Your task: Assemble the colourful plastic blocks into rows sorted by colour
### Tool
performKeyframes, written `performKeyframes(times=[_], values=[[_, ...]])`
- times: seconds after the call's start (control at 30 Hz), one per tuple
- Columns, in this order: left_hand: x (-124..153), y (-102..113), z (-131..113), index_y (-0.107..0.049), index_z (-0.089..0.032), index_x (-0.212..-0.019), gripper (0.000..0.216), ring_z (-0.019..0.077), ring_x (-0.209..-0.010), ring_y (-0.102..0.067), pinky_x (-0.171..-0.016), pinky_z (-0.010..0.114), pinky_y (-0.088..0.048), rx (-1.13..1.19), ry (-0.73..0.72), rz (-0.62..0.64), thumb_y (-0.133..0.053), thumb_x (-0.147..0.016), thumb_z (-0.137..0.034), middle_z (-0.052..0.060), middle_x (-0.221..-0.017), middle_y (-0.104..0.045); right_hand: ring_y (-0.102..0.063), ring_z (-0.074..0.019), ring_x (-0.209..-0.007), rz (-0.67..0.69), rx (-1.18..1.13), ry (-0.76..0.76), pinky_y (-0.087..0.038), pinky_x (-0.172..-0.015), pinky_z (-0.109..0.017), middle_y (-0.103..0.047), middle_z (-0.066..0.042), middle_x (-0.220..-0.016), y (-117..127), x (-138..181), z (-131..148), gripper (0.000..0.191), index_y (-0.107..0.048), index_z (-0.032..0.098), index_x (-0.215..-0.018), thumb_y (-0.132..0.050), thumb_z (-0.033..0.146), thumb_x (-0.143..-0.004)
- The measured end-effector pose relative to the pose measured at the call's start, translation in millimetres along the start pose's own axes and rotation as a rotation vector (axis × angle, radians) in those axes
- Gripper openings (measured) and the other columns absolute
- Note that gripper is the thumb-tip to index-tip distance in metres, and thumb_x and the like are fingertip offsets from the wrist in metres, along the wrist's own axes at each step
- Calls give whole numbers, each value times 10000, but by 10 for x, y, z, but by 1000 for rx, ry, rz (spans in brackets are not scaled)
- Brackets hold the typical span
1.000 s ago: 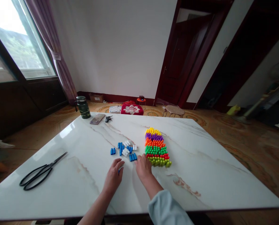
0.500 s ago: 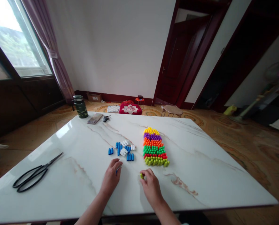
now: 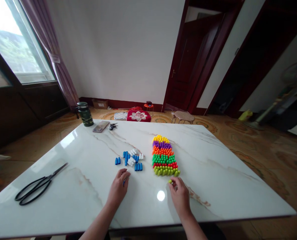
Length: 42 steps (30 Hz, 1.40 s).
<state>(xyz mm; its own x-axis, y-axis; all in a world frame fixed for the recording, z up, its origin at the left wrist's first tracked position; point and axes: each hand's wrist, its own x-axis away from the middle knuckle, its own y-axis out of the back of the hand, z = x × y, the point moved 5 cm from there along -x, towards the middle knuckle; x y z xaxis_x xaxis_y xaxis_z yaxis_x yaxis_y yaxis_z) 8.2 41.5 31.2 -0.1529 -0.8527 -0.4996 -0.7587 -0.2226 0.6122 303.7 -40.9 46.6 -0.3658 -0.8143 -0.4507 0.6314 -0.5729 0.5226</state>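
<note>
Pinched in the fingertips of my right hand (image 3: 180, 195) is a small olive-green plastic piece (image 3: 170, 181), just in front of the olive-green row. My left hand (image 3: 118, 187) is curled on the table, with a bit of a blue plastic piece (image 3: 124, 182) showing under its fingers. Beyond the left hand lie loose blue pieces (image 3: 138, 167) and white pieces (image 3: 131, 161). Rounded pieces stand in colour bands to their right: yellow (image 3: 160, 139), purple (image 3: 162, 145), orange (image 3: 162, 151), green (image 3: 163, 160), red (image 3: 165, 165) and olive-green (image 3: 166, 171).
Black-handled scissors (image 3: 38, 187) lie at the left of the white marbled table (image 3: 225, 186). A camouflage bottle (image 3: 85, 114), a phone (image 3: 101, 126) and keys (image 3: 113, 126) sit at its far left edge. A stool (image 3: 184, 116) stands beyond.
My right hand has moved to the right with the olive-green piece, in front of the right part of its row. My left hand has stayed in place.
</note>
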Motion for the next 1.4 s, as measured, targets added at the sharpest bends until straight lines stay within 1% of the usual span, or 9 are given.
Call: performKeyframes(times=[0.13,0.3,0.47,0.57,0.77,0.93,1.07,1.23,1.4], values=[[-3,4,-7,-672,-216,-936,233,214,-955,-666,-850,352,-556,-1,2,-2,-442,-919,-247,93,-1102,-622,-614,-190,-702,80,43,-4,-488,-676,-305,-668,-49,-756,16,-54,-59,187,-644,207,-784,-565,372,-817],[-1,2,-8,-674,-219,-924,234,210,-954,-667,-847,343,-556,-3,1,-9,-441,-920,-246,88,-1103,-625,-598,-195,-715,67,-126,-117,-491,-689,-317,-662,-53,-762,-1,-34,-58,209,-666,196,-780,-664,401,-739],[-2,-1,-10,-675,-215,-918,239,208,-958,-666,-846,339,-556,-11,-3,2,-439,-927,-252,91,-1109,-620,-535,-130,-595,125,-952,-527,-470,-521,-259,-592,-9,-706,-83,-44,203,253,-603,195,-756,-694,431,-753],[-6,5,-21,-673,-214,-916,245,211,-966,-661,-854,346,-554,-8,-15,0,-433,-929,-257,95,-1101,-621,-432,-71,-511,157,-1464,-621,-437,-470,-202,-486,41,-672,-97,-119,520,184,-533,206,-743,-646,327,-822],[-12,4,-31,-670,-208,-905,247,213,-968,-659,-857,355,-553,-11,-21,5,-429,-930,-252,97,-1094,-620,-338,-45,-451,89,-1733,-685,-383,-413,-145,-361,82,-615,-100,-231,651,264,-411,215,-682,-632,167,-818],[-6,-8,-18,-665,-217,-910,235,211,-984,-655,-863,351,-549,-13,-17,18,-432,-928,-244,97,-1114,-611,-379,-54,-474,76,-1602,-672,-392,-434,-170,-425,71,-631,-105,-249,532,243,-443,219,-703,-659,258,-807],[-5,-7,-9,-665,-214,-899,235,210,-1000,-651,-877,346,-545,6,-14,17,-431,-923,-229,94,-1115,-607,-461,-87,-518,6,-1056,-645,-409,-470,-219,-528,47,-647,-77,-211,273,258,-547,215,-760,-737,381,-703],[-9,-6,-15,-671,-204,-877,234,208,-988,-654,-870,337,-547,15,-20,14,-440,-910,-210,96,-1107,-603,-576,-171,-600,-8,-247,-310,-480,-600,-306,-643,-23,-686,-32,-139,40,226,-642,194,-765,-692,388,-659],[-4,-10,-9,-676,-206,-878,236,208,-989,-655,-879,341,-545,2,-15,21,-443,-912,-211,95,-1116,-599,-622,-186,-647,33,-65,-136,-511,-662,-317,-681,-56,-760,-181,-73,-2,202,-638,192,-853,-592,346,-730]])
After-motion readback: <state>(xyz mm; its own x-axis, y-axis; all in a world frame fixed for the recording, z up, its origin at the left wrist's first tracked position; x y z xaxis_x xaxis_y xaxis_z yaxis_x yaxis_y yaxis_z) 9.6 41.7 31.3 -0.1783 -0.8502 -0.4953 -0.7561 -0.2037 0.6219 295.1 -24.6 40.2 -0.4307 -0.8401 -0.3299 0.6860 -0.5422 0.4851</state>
